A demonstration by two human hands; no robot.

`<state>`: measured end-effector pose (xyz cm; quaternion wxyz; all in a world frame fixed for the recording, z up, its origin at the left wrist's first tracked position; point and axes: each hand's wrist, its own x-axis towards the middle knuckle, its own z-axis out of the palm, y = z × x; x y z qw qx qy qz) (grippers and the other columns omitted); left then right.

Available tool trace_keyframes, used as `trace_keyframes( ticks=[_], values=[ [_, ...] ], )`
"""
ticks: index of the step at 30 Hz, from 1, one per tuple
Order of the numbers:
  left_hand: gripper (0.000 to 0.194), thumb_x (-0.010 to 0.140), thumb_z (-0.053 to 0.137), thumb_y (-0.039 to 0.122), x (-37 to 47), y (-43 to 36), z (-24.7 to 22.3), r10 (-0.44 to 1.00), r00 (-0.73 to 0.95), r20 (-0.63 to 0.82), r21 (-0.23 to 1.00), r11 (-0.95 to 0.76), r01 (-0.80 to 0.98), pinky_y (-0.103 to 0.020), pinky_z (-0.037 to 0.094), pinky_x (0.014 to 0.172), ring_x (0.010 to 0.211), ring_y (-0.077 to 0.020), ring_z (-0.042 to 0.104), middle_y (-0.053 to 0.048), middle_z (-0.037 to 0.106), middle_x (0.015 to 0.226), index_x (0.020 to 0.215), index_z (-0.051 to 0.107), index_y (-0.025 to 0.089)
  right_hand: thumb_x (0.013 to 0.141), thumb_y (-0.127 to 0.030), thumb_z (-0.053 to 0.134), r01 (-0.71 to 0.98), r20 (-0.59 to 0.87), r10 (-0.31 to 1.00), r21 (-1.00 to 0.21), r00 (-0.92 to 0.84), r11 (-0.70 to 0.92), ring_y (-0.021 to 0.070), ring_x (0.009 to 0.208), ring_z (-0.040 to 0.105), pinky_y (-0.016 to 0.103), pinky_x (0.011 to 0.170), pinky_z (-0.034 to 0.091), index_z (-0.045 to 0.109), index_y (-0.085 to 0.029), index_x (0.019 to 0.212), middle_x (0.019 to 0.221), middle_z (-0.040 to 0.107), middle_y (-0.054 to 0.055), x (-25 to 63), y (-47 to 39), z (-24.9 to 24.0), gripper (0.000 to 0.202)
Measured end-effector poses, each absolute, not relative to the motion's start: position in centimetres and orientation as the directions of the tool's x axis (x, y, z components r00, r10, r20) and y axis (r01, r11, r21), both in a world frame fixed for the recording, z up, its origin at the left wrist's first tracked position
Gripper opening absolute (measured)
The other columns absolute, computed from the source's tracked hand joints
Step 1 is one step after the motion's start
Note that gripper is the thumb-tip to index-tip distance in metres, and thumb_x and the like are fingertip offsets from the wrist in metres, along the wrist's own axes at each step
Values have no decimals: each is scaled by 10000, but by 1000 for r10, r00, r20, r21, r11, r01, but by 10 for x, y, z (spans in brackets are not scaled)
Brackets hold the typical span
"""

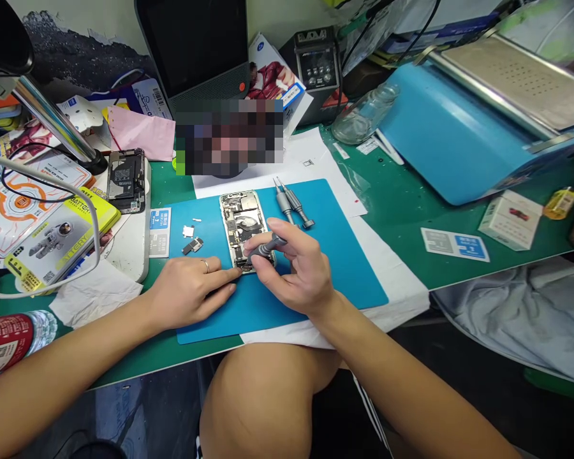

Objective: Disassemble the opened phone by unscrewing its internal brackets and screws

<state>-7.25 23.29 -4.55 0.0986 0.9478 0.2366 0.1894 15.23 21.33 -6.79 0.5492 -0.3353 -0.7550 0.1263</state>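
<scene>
An opened phone (243, 220) lies on a blue mat (210, 322), its inner parts bare. My right hand (299, 264) is closed around a small grey screwdriver (266, 247), whose tip points at the phone's lower end. With fingers stretched out, my left hand (198, 287) rests on the mat, and its index fingertip touches the phone's bottom edge. Left of the phone sit a dark small phone part (192, 245) and a silvery metal piece (188, 231). Two more grey screwdrivers (289, 203) lie beyond my right hand.
At the left are another opened phone (127, 182), a yellow battery box (62, 242), a crumpled tissue (95, 296) and a red-labelled bottle (9, 341). A glass jar (366, 115), a blue-padded metal stand (440, 134) and a small white box (511, 220) occupy the right.
</scene>
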Motion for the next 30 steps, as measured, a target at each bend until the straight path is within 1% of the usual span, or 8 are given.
trace_keyframes(
  ticks=[6, 11, 18, 23, 25, 28, 30],
  values=[
    [293, 1069, 503, 321, -72, 233, -44, 487, 814, 315, 283, -867, 409, -283, 402, 544, 642, -125, 633, -1, 680, 785, 1205, 724, 184, 920, -56, 624, 374, 743, 649, -562, -162, 737, 192, 867, 760, 337, 741, 696, 373, -269, 1563, 1050, 752, 61, 152, 213, -68, 723],
    [276, 1066, 503, 302, -72, 233, -43, 505, 807, 306, 312, -854, 416, -286, 402, 555, 641, -125, 634, 3, 695, 799, 1213, 698, 175, 931, -74, 619, 385, 734, 661, -572, -154, 724, 192, 855, 761, 345, 732, 698, 367, -280, 1558, 1045, 757, 55, 152, 212, -68, 706],
    [264, 1063, 501, 301, -72, 232, -43, 518, 807, 284, 325, -844, 427, -280, 396, 564, 647, -124, 636, 1, 699, 815, 1206, 684, 176, 933, -77, 611, 408, 737, 654, -552, -169, 727, 190, 848, 764, 347, 722, 707, 345, -285, 1562, 1037, 748, 56, 153, 212, -67, 714],
    [265, 1065, 499, 306, -72, 232, -44, 512, 812, 281, 310, -849, 428, -283, 396, 567, 649, -127, 632, 3, 685, 796, 1201, 688, 181, 926, -57, 615, 410, 750, 637, -532, -177, 741, 185, 867, 763, 335, 736, 701, 349, -266, 1568, 1040, 749, 64, 153, 214, -68, 726],
    [265, 1067, 494, 310, -72, 232, -44, 509, 814, 279, 301, -852, 429, -284, 398, 567, 653, -126, 632, 3, 687, 800, 1199, 687, 184, 931, -78, 633, 411, 761, 620, -511, -191, 755, 189, 877, 768, 333, 738, 700, 354, -269, 1567, 1054, 765, 67, 154, 215, -67, 721],
    [274, 1071, 481, 327, -72, 233, -44, 506, 814, 285, 284, -856, 432, -286, 386, 553, 642, -125, 624, 4, 684, 790, 1191, 685, 191, 919, -135, 701, 421, 805, 546, -422, -233, 803, 206, 919, 776, 347, 759, 700, 367, -284, 1564, 1103, 789, 76, 155, 218, -66, 741],
    [275, 1072, 477, 329, -72, 233, -45, 508, 812, 287, 282, -855, 435, -289, 380, 547, 635, -125, 617, 5, 678, 783, 1186, 686, 192, 904, -116, 704, 437, 829, 503, -369, -246, 821, 213, 951, 773, 354, 767, 697, 369, -279, 1571, 1128, 792, 84, 155, 219, -66, 764]
  ],
)
